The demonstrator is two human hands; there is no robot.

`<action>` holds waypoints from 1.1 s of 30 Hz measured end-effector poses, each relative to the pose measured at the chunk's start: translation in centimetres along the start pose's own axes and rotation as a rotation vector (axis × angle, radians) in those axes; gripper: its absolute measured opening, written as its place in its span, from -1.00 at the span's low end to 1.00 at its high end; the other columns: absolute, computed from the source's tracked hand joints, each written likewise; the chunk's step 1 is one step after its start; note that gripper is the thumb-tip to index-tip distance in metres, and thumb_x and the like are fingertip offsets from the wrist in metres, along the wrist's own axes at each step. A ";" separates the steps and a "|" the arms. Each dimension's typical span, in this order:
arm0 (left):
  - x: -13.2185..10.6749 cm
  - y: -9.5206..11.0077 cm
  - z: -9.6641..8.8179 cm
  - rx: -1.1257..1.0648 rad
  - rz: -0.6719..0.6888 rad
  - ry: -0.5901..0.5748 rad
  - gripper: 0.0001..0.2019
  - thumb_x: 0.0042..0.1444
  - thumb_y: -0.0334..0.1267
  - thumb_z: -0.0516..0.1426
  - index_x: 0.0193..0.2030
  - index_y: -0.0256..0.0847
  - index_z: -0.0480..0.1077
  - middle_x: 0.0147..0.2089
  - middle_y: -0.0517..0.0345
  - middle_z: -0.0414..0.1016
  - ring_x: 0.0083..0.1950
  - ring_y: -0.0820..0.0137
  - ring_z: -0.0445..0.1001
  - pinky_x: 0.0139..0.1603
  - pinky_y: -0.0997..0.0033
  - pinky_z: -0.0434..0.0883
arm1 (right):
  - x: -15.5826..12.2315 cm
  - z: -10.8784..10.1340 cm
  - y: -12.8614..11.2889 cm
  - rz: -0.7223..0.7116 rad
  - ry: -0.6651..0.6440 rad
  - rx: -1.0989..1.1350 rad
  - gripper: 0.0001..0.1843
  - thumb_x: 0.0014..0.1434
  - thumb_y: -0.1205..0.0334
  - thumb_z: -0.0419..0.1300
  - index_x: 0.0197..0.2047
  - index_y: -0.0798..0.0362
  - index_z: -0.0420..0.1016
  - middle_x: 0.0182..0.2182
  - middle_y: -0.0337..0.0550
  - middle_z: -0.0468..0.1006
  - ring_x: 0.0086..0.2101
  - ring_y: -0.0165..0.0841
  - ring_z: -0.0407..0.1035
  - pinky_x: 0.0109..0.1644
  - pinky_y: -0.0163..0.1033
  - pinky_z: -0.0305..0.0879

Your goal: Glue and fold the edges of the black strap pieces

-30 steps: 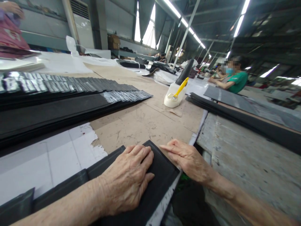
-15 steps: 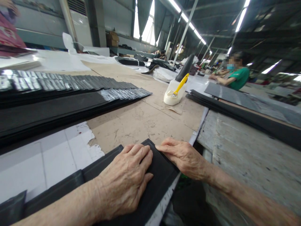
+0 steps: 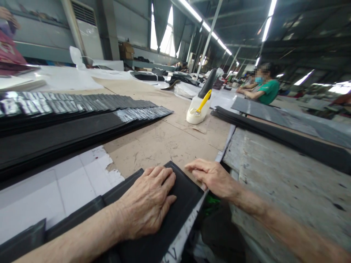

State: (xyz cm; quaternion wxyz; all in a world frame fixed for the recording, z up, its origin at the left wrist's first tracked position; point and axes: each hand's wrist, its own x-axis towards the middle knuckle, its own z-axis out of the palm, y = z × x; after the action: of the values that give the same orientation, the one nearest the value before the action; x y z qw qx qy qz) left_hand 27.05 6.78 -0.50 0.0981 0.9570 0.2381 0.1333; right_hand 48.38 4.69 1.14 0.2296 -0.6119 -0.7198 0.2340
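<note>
My left hand (image 3: 150, 201) lies flat on a black sheet of material (image 3: 175, 208) near the table's front edge, its fingers stretched toward the far corner. Just off that sheet's right edge is my right hand (image 3: 212, 177), its fingers extended and slightly bent, with nothing visible in them. More folded black pieces (image 3: 74, 219) lie under and beside my left forearm. Beyond the hands stands a whitish container of pale paste (image 3: 195, 116), with a yellow-handled brush (image 3: 205, 100) resting in it.
Stacks of black strips (image 3: 68, 128) lie at the left on the paper-covered table (image 3: 148, 142). More black sheets (image 3: 274, 128) rest on a stained grey table (image 3: 271, 175) at right, across a gap. A co-worker in green (image 3: 270, 91) is farther back.
My right hand has come off the black sheet's corner and edge, moving slightly outward. My left hand stays pressed on the sheet. The view has shifted a little.
</note>
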 end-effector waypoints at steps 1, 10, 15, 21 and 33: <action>0.0 0.0 0.0 -0.009 -0.001 0.006 -0.69 0.20 -0.25 -0.09 0.04 -0.34 0.20 0.05 -0.12 0.24 0.06 0.16 0.19 0.07 0.07 0.26 | -0.1 0.2 -0.5 0.054 0.029 -0.008 -0.74 0.08 0.39 0.01 -0.25 0.10 0.50 -0.35 -0.18 0.46 -0.34 -0.42 0.32 -0.20 -0.32 0.22; -0.5 -0.7 0.5 -0.218 -0.021 0.134 -0.58 0.16 -0.26 -0.02 0.15 -0.32 0.09 0.16 -0.10 0.12 0.14 0.20 0.14 0.16 0.08 0.20 | 0.8 1.6 -3.5 0.383 0.021 0.141 -0.78 0.04 0.17 0.05 -0.50 0.13 0.40 -0.65 -0.27 0.34 -0.60 -0.45 0.22 -0.57 -0.38 0.06; -0.1 -1.6 -1.1 -0.557 -0.275 0.381 -0.51 0.07 -0.15 0.07 0.13 -0.23 0.12 0.09 -0.05 0.24 0.08 0.22 0.24 0.09 0.15 0.24 | -0.7 0.1 -5.7 0.217 0.115 0.110 -0.77 0.05 0.15 0.08 -0.52 0.10 0.37 -0.64 -0.33 0.29 -0.58 -0.52 0.17 -0.53 -0.41 0.02; 0.3 -1.6 -4.8 -1.117 -0.291 0.294 -0.67 -0.01 -0.12 0.14 -0.13 -0.25 0.35 -0.30 0.15 0.40 -0.30 0.41 0.35 -0.30 0.46 0.28 | -2.4 -1.3 -8.5 0.008 0.156 0.030 -0.79 0.09 0.19 0.08 -0.48 0.09 0.42 -0.63 -0.34 0.31 -0.57 -0.52 0.17 -0.51 -0.41 0.03; -0.4 -0.8 -6.2 -1.152 -0.159 0.401 -0.79 -0.03 -0.17 0.16 -0.45 -0.31 0.43 -0.53 0.23 0.31 -0.48 0.51 0.18 -0.47 0.51 0.11 | -2.1 -0.5 -13.3 -0.029 0.282 -0.434 -0.69 0.19 0.19 -0.01 -0.57 0.08 0.23 -0.63 -0.28 0.31 -0.54 -0.48 0.22 -0.43 -0.35 -0.02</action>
State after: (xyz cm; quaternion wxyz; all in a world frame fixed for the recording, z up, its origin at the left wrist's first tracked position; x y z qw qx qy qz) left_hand 24.54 8.07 5.06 0.5623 0.6858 0.2124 0.4103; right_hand 38.71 0.73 9.61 0.1945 -0.6631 -0.7226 -0.0168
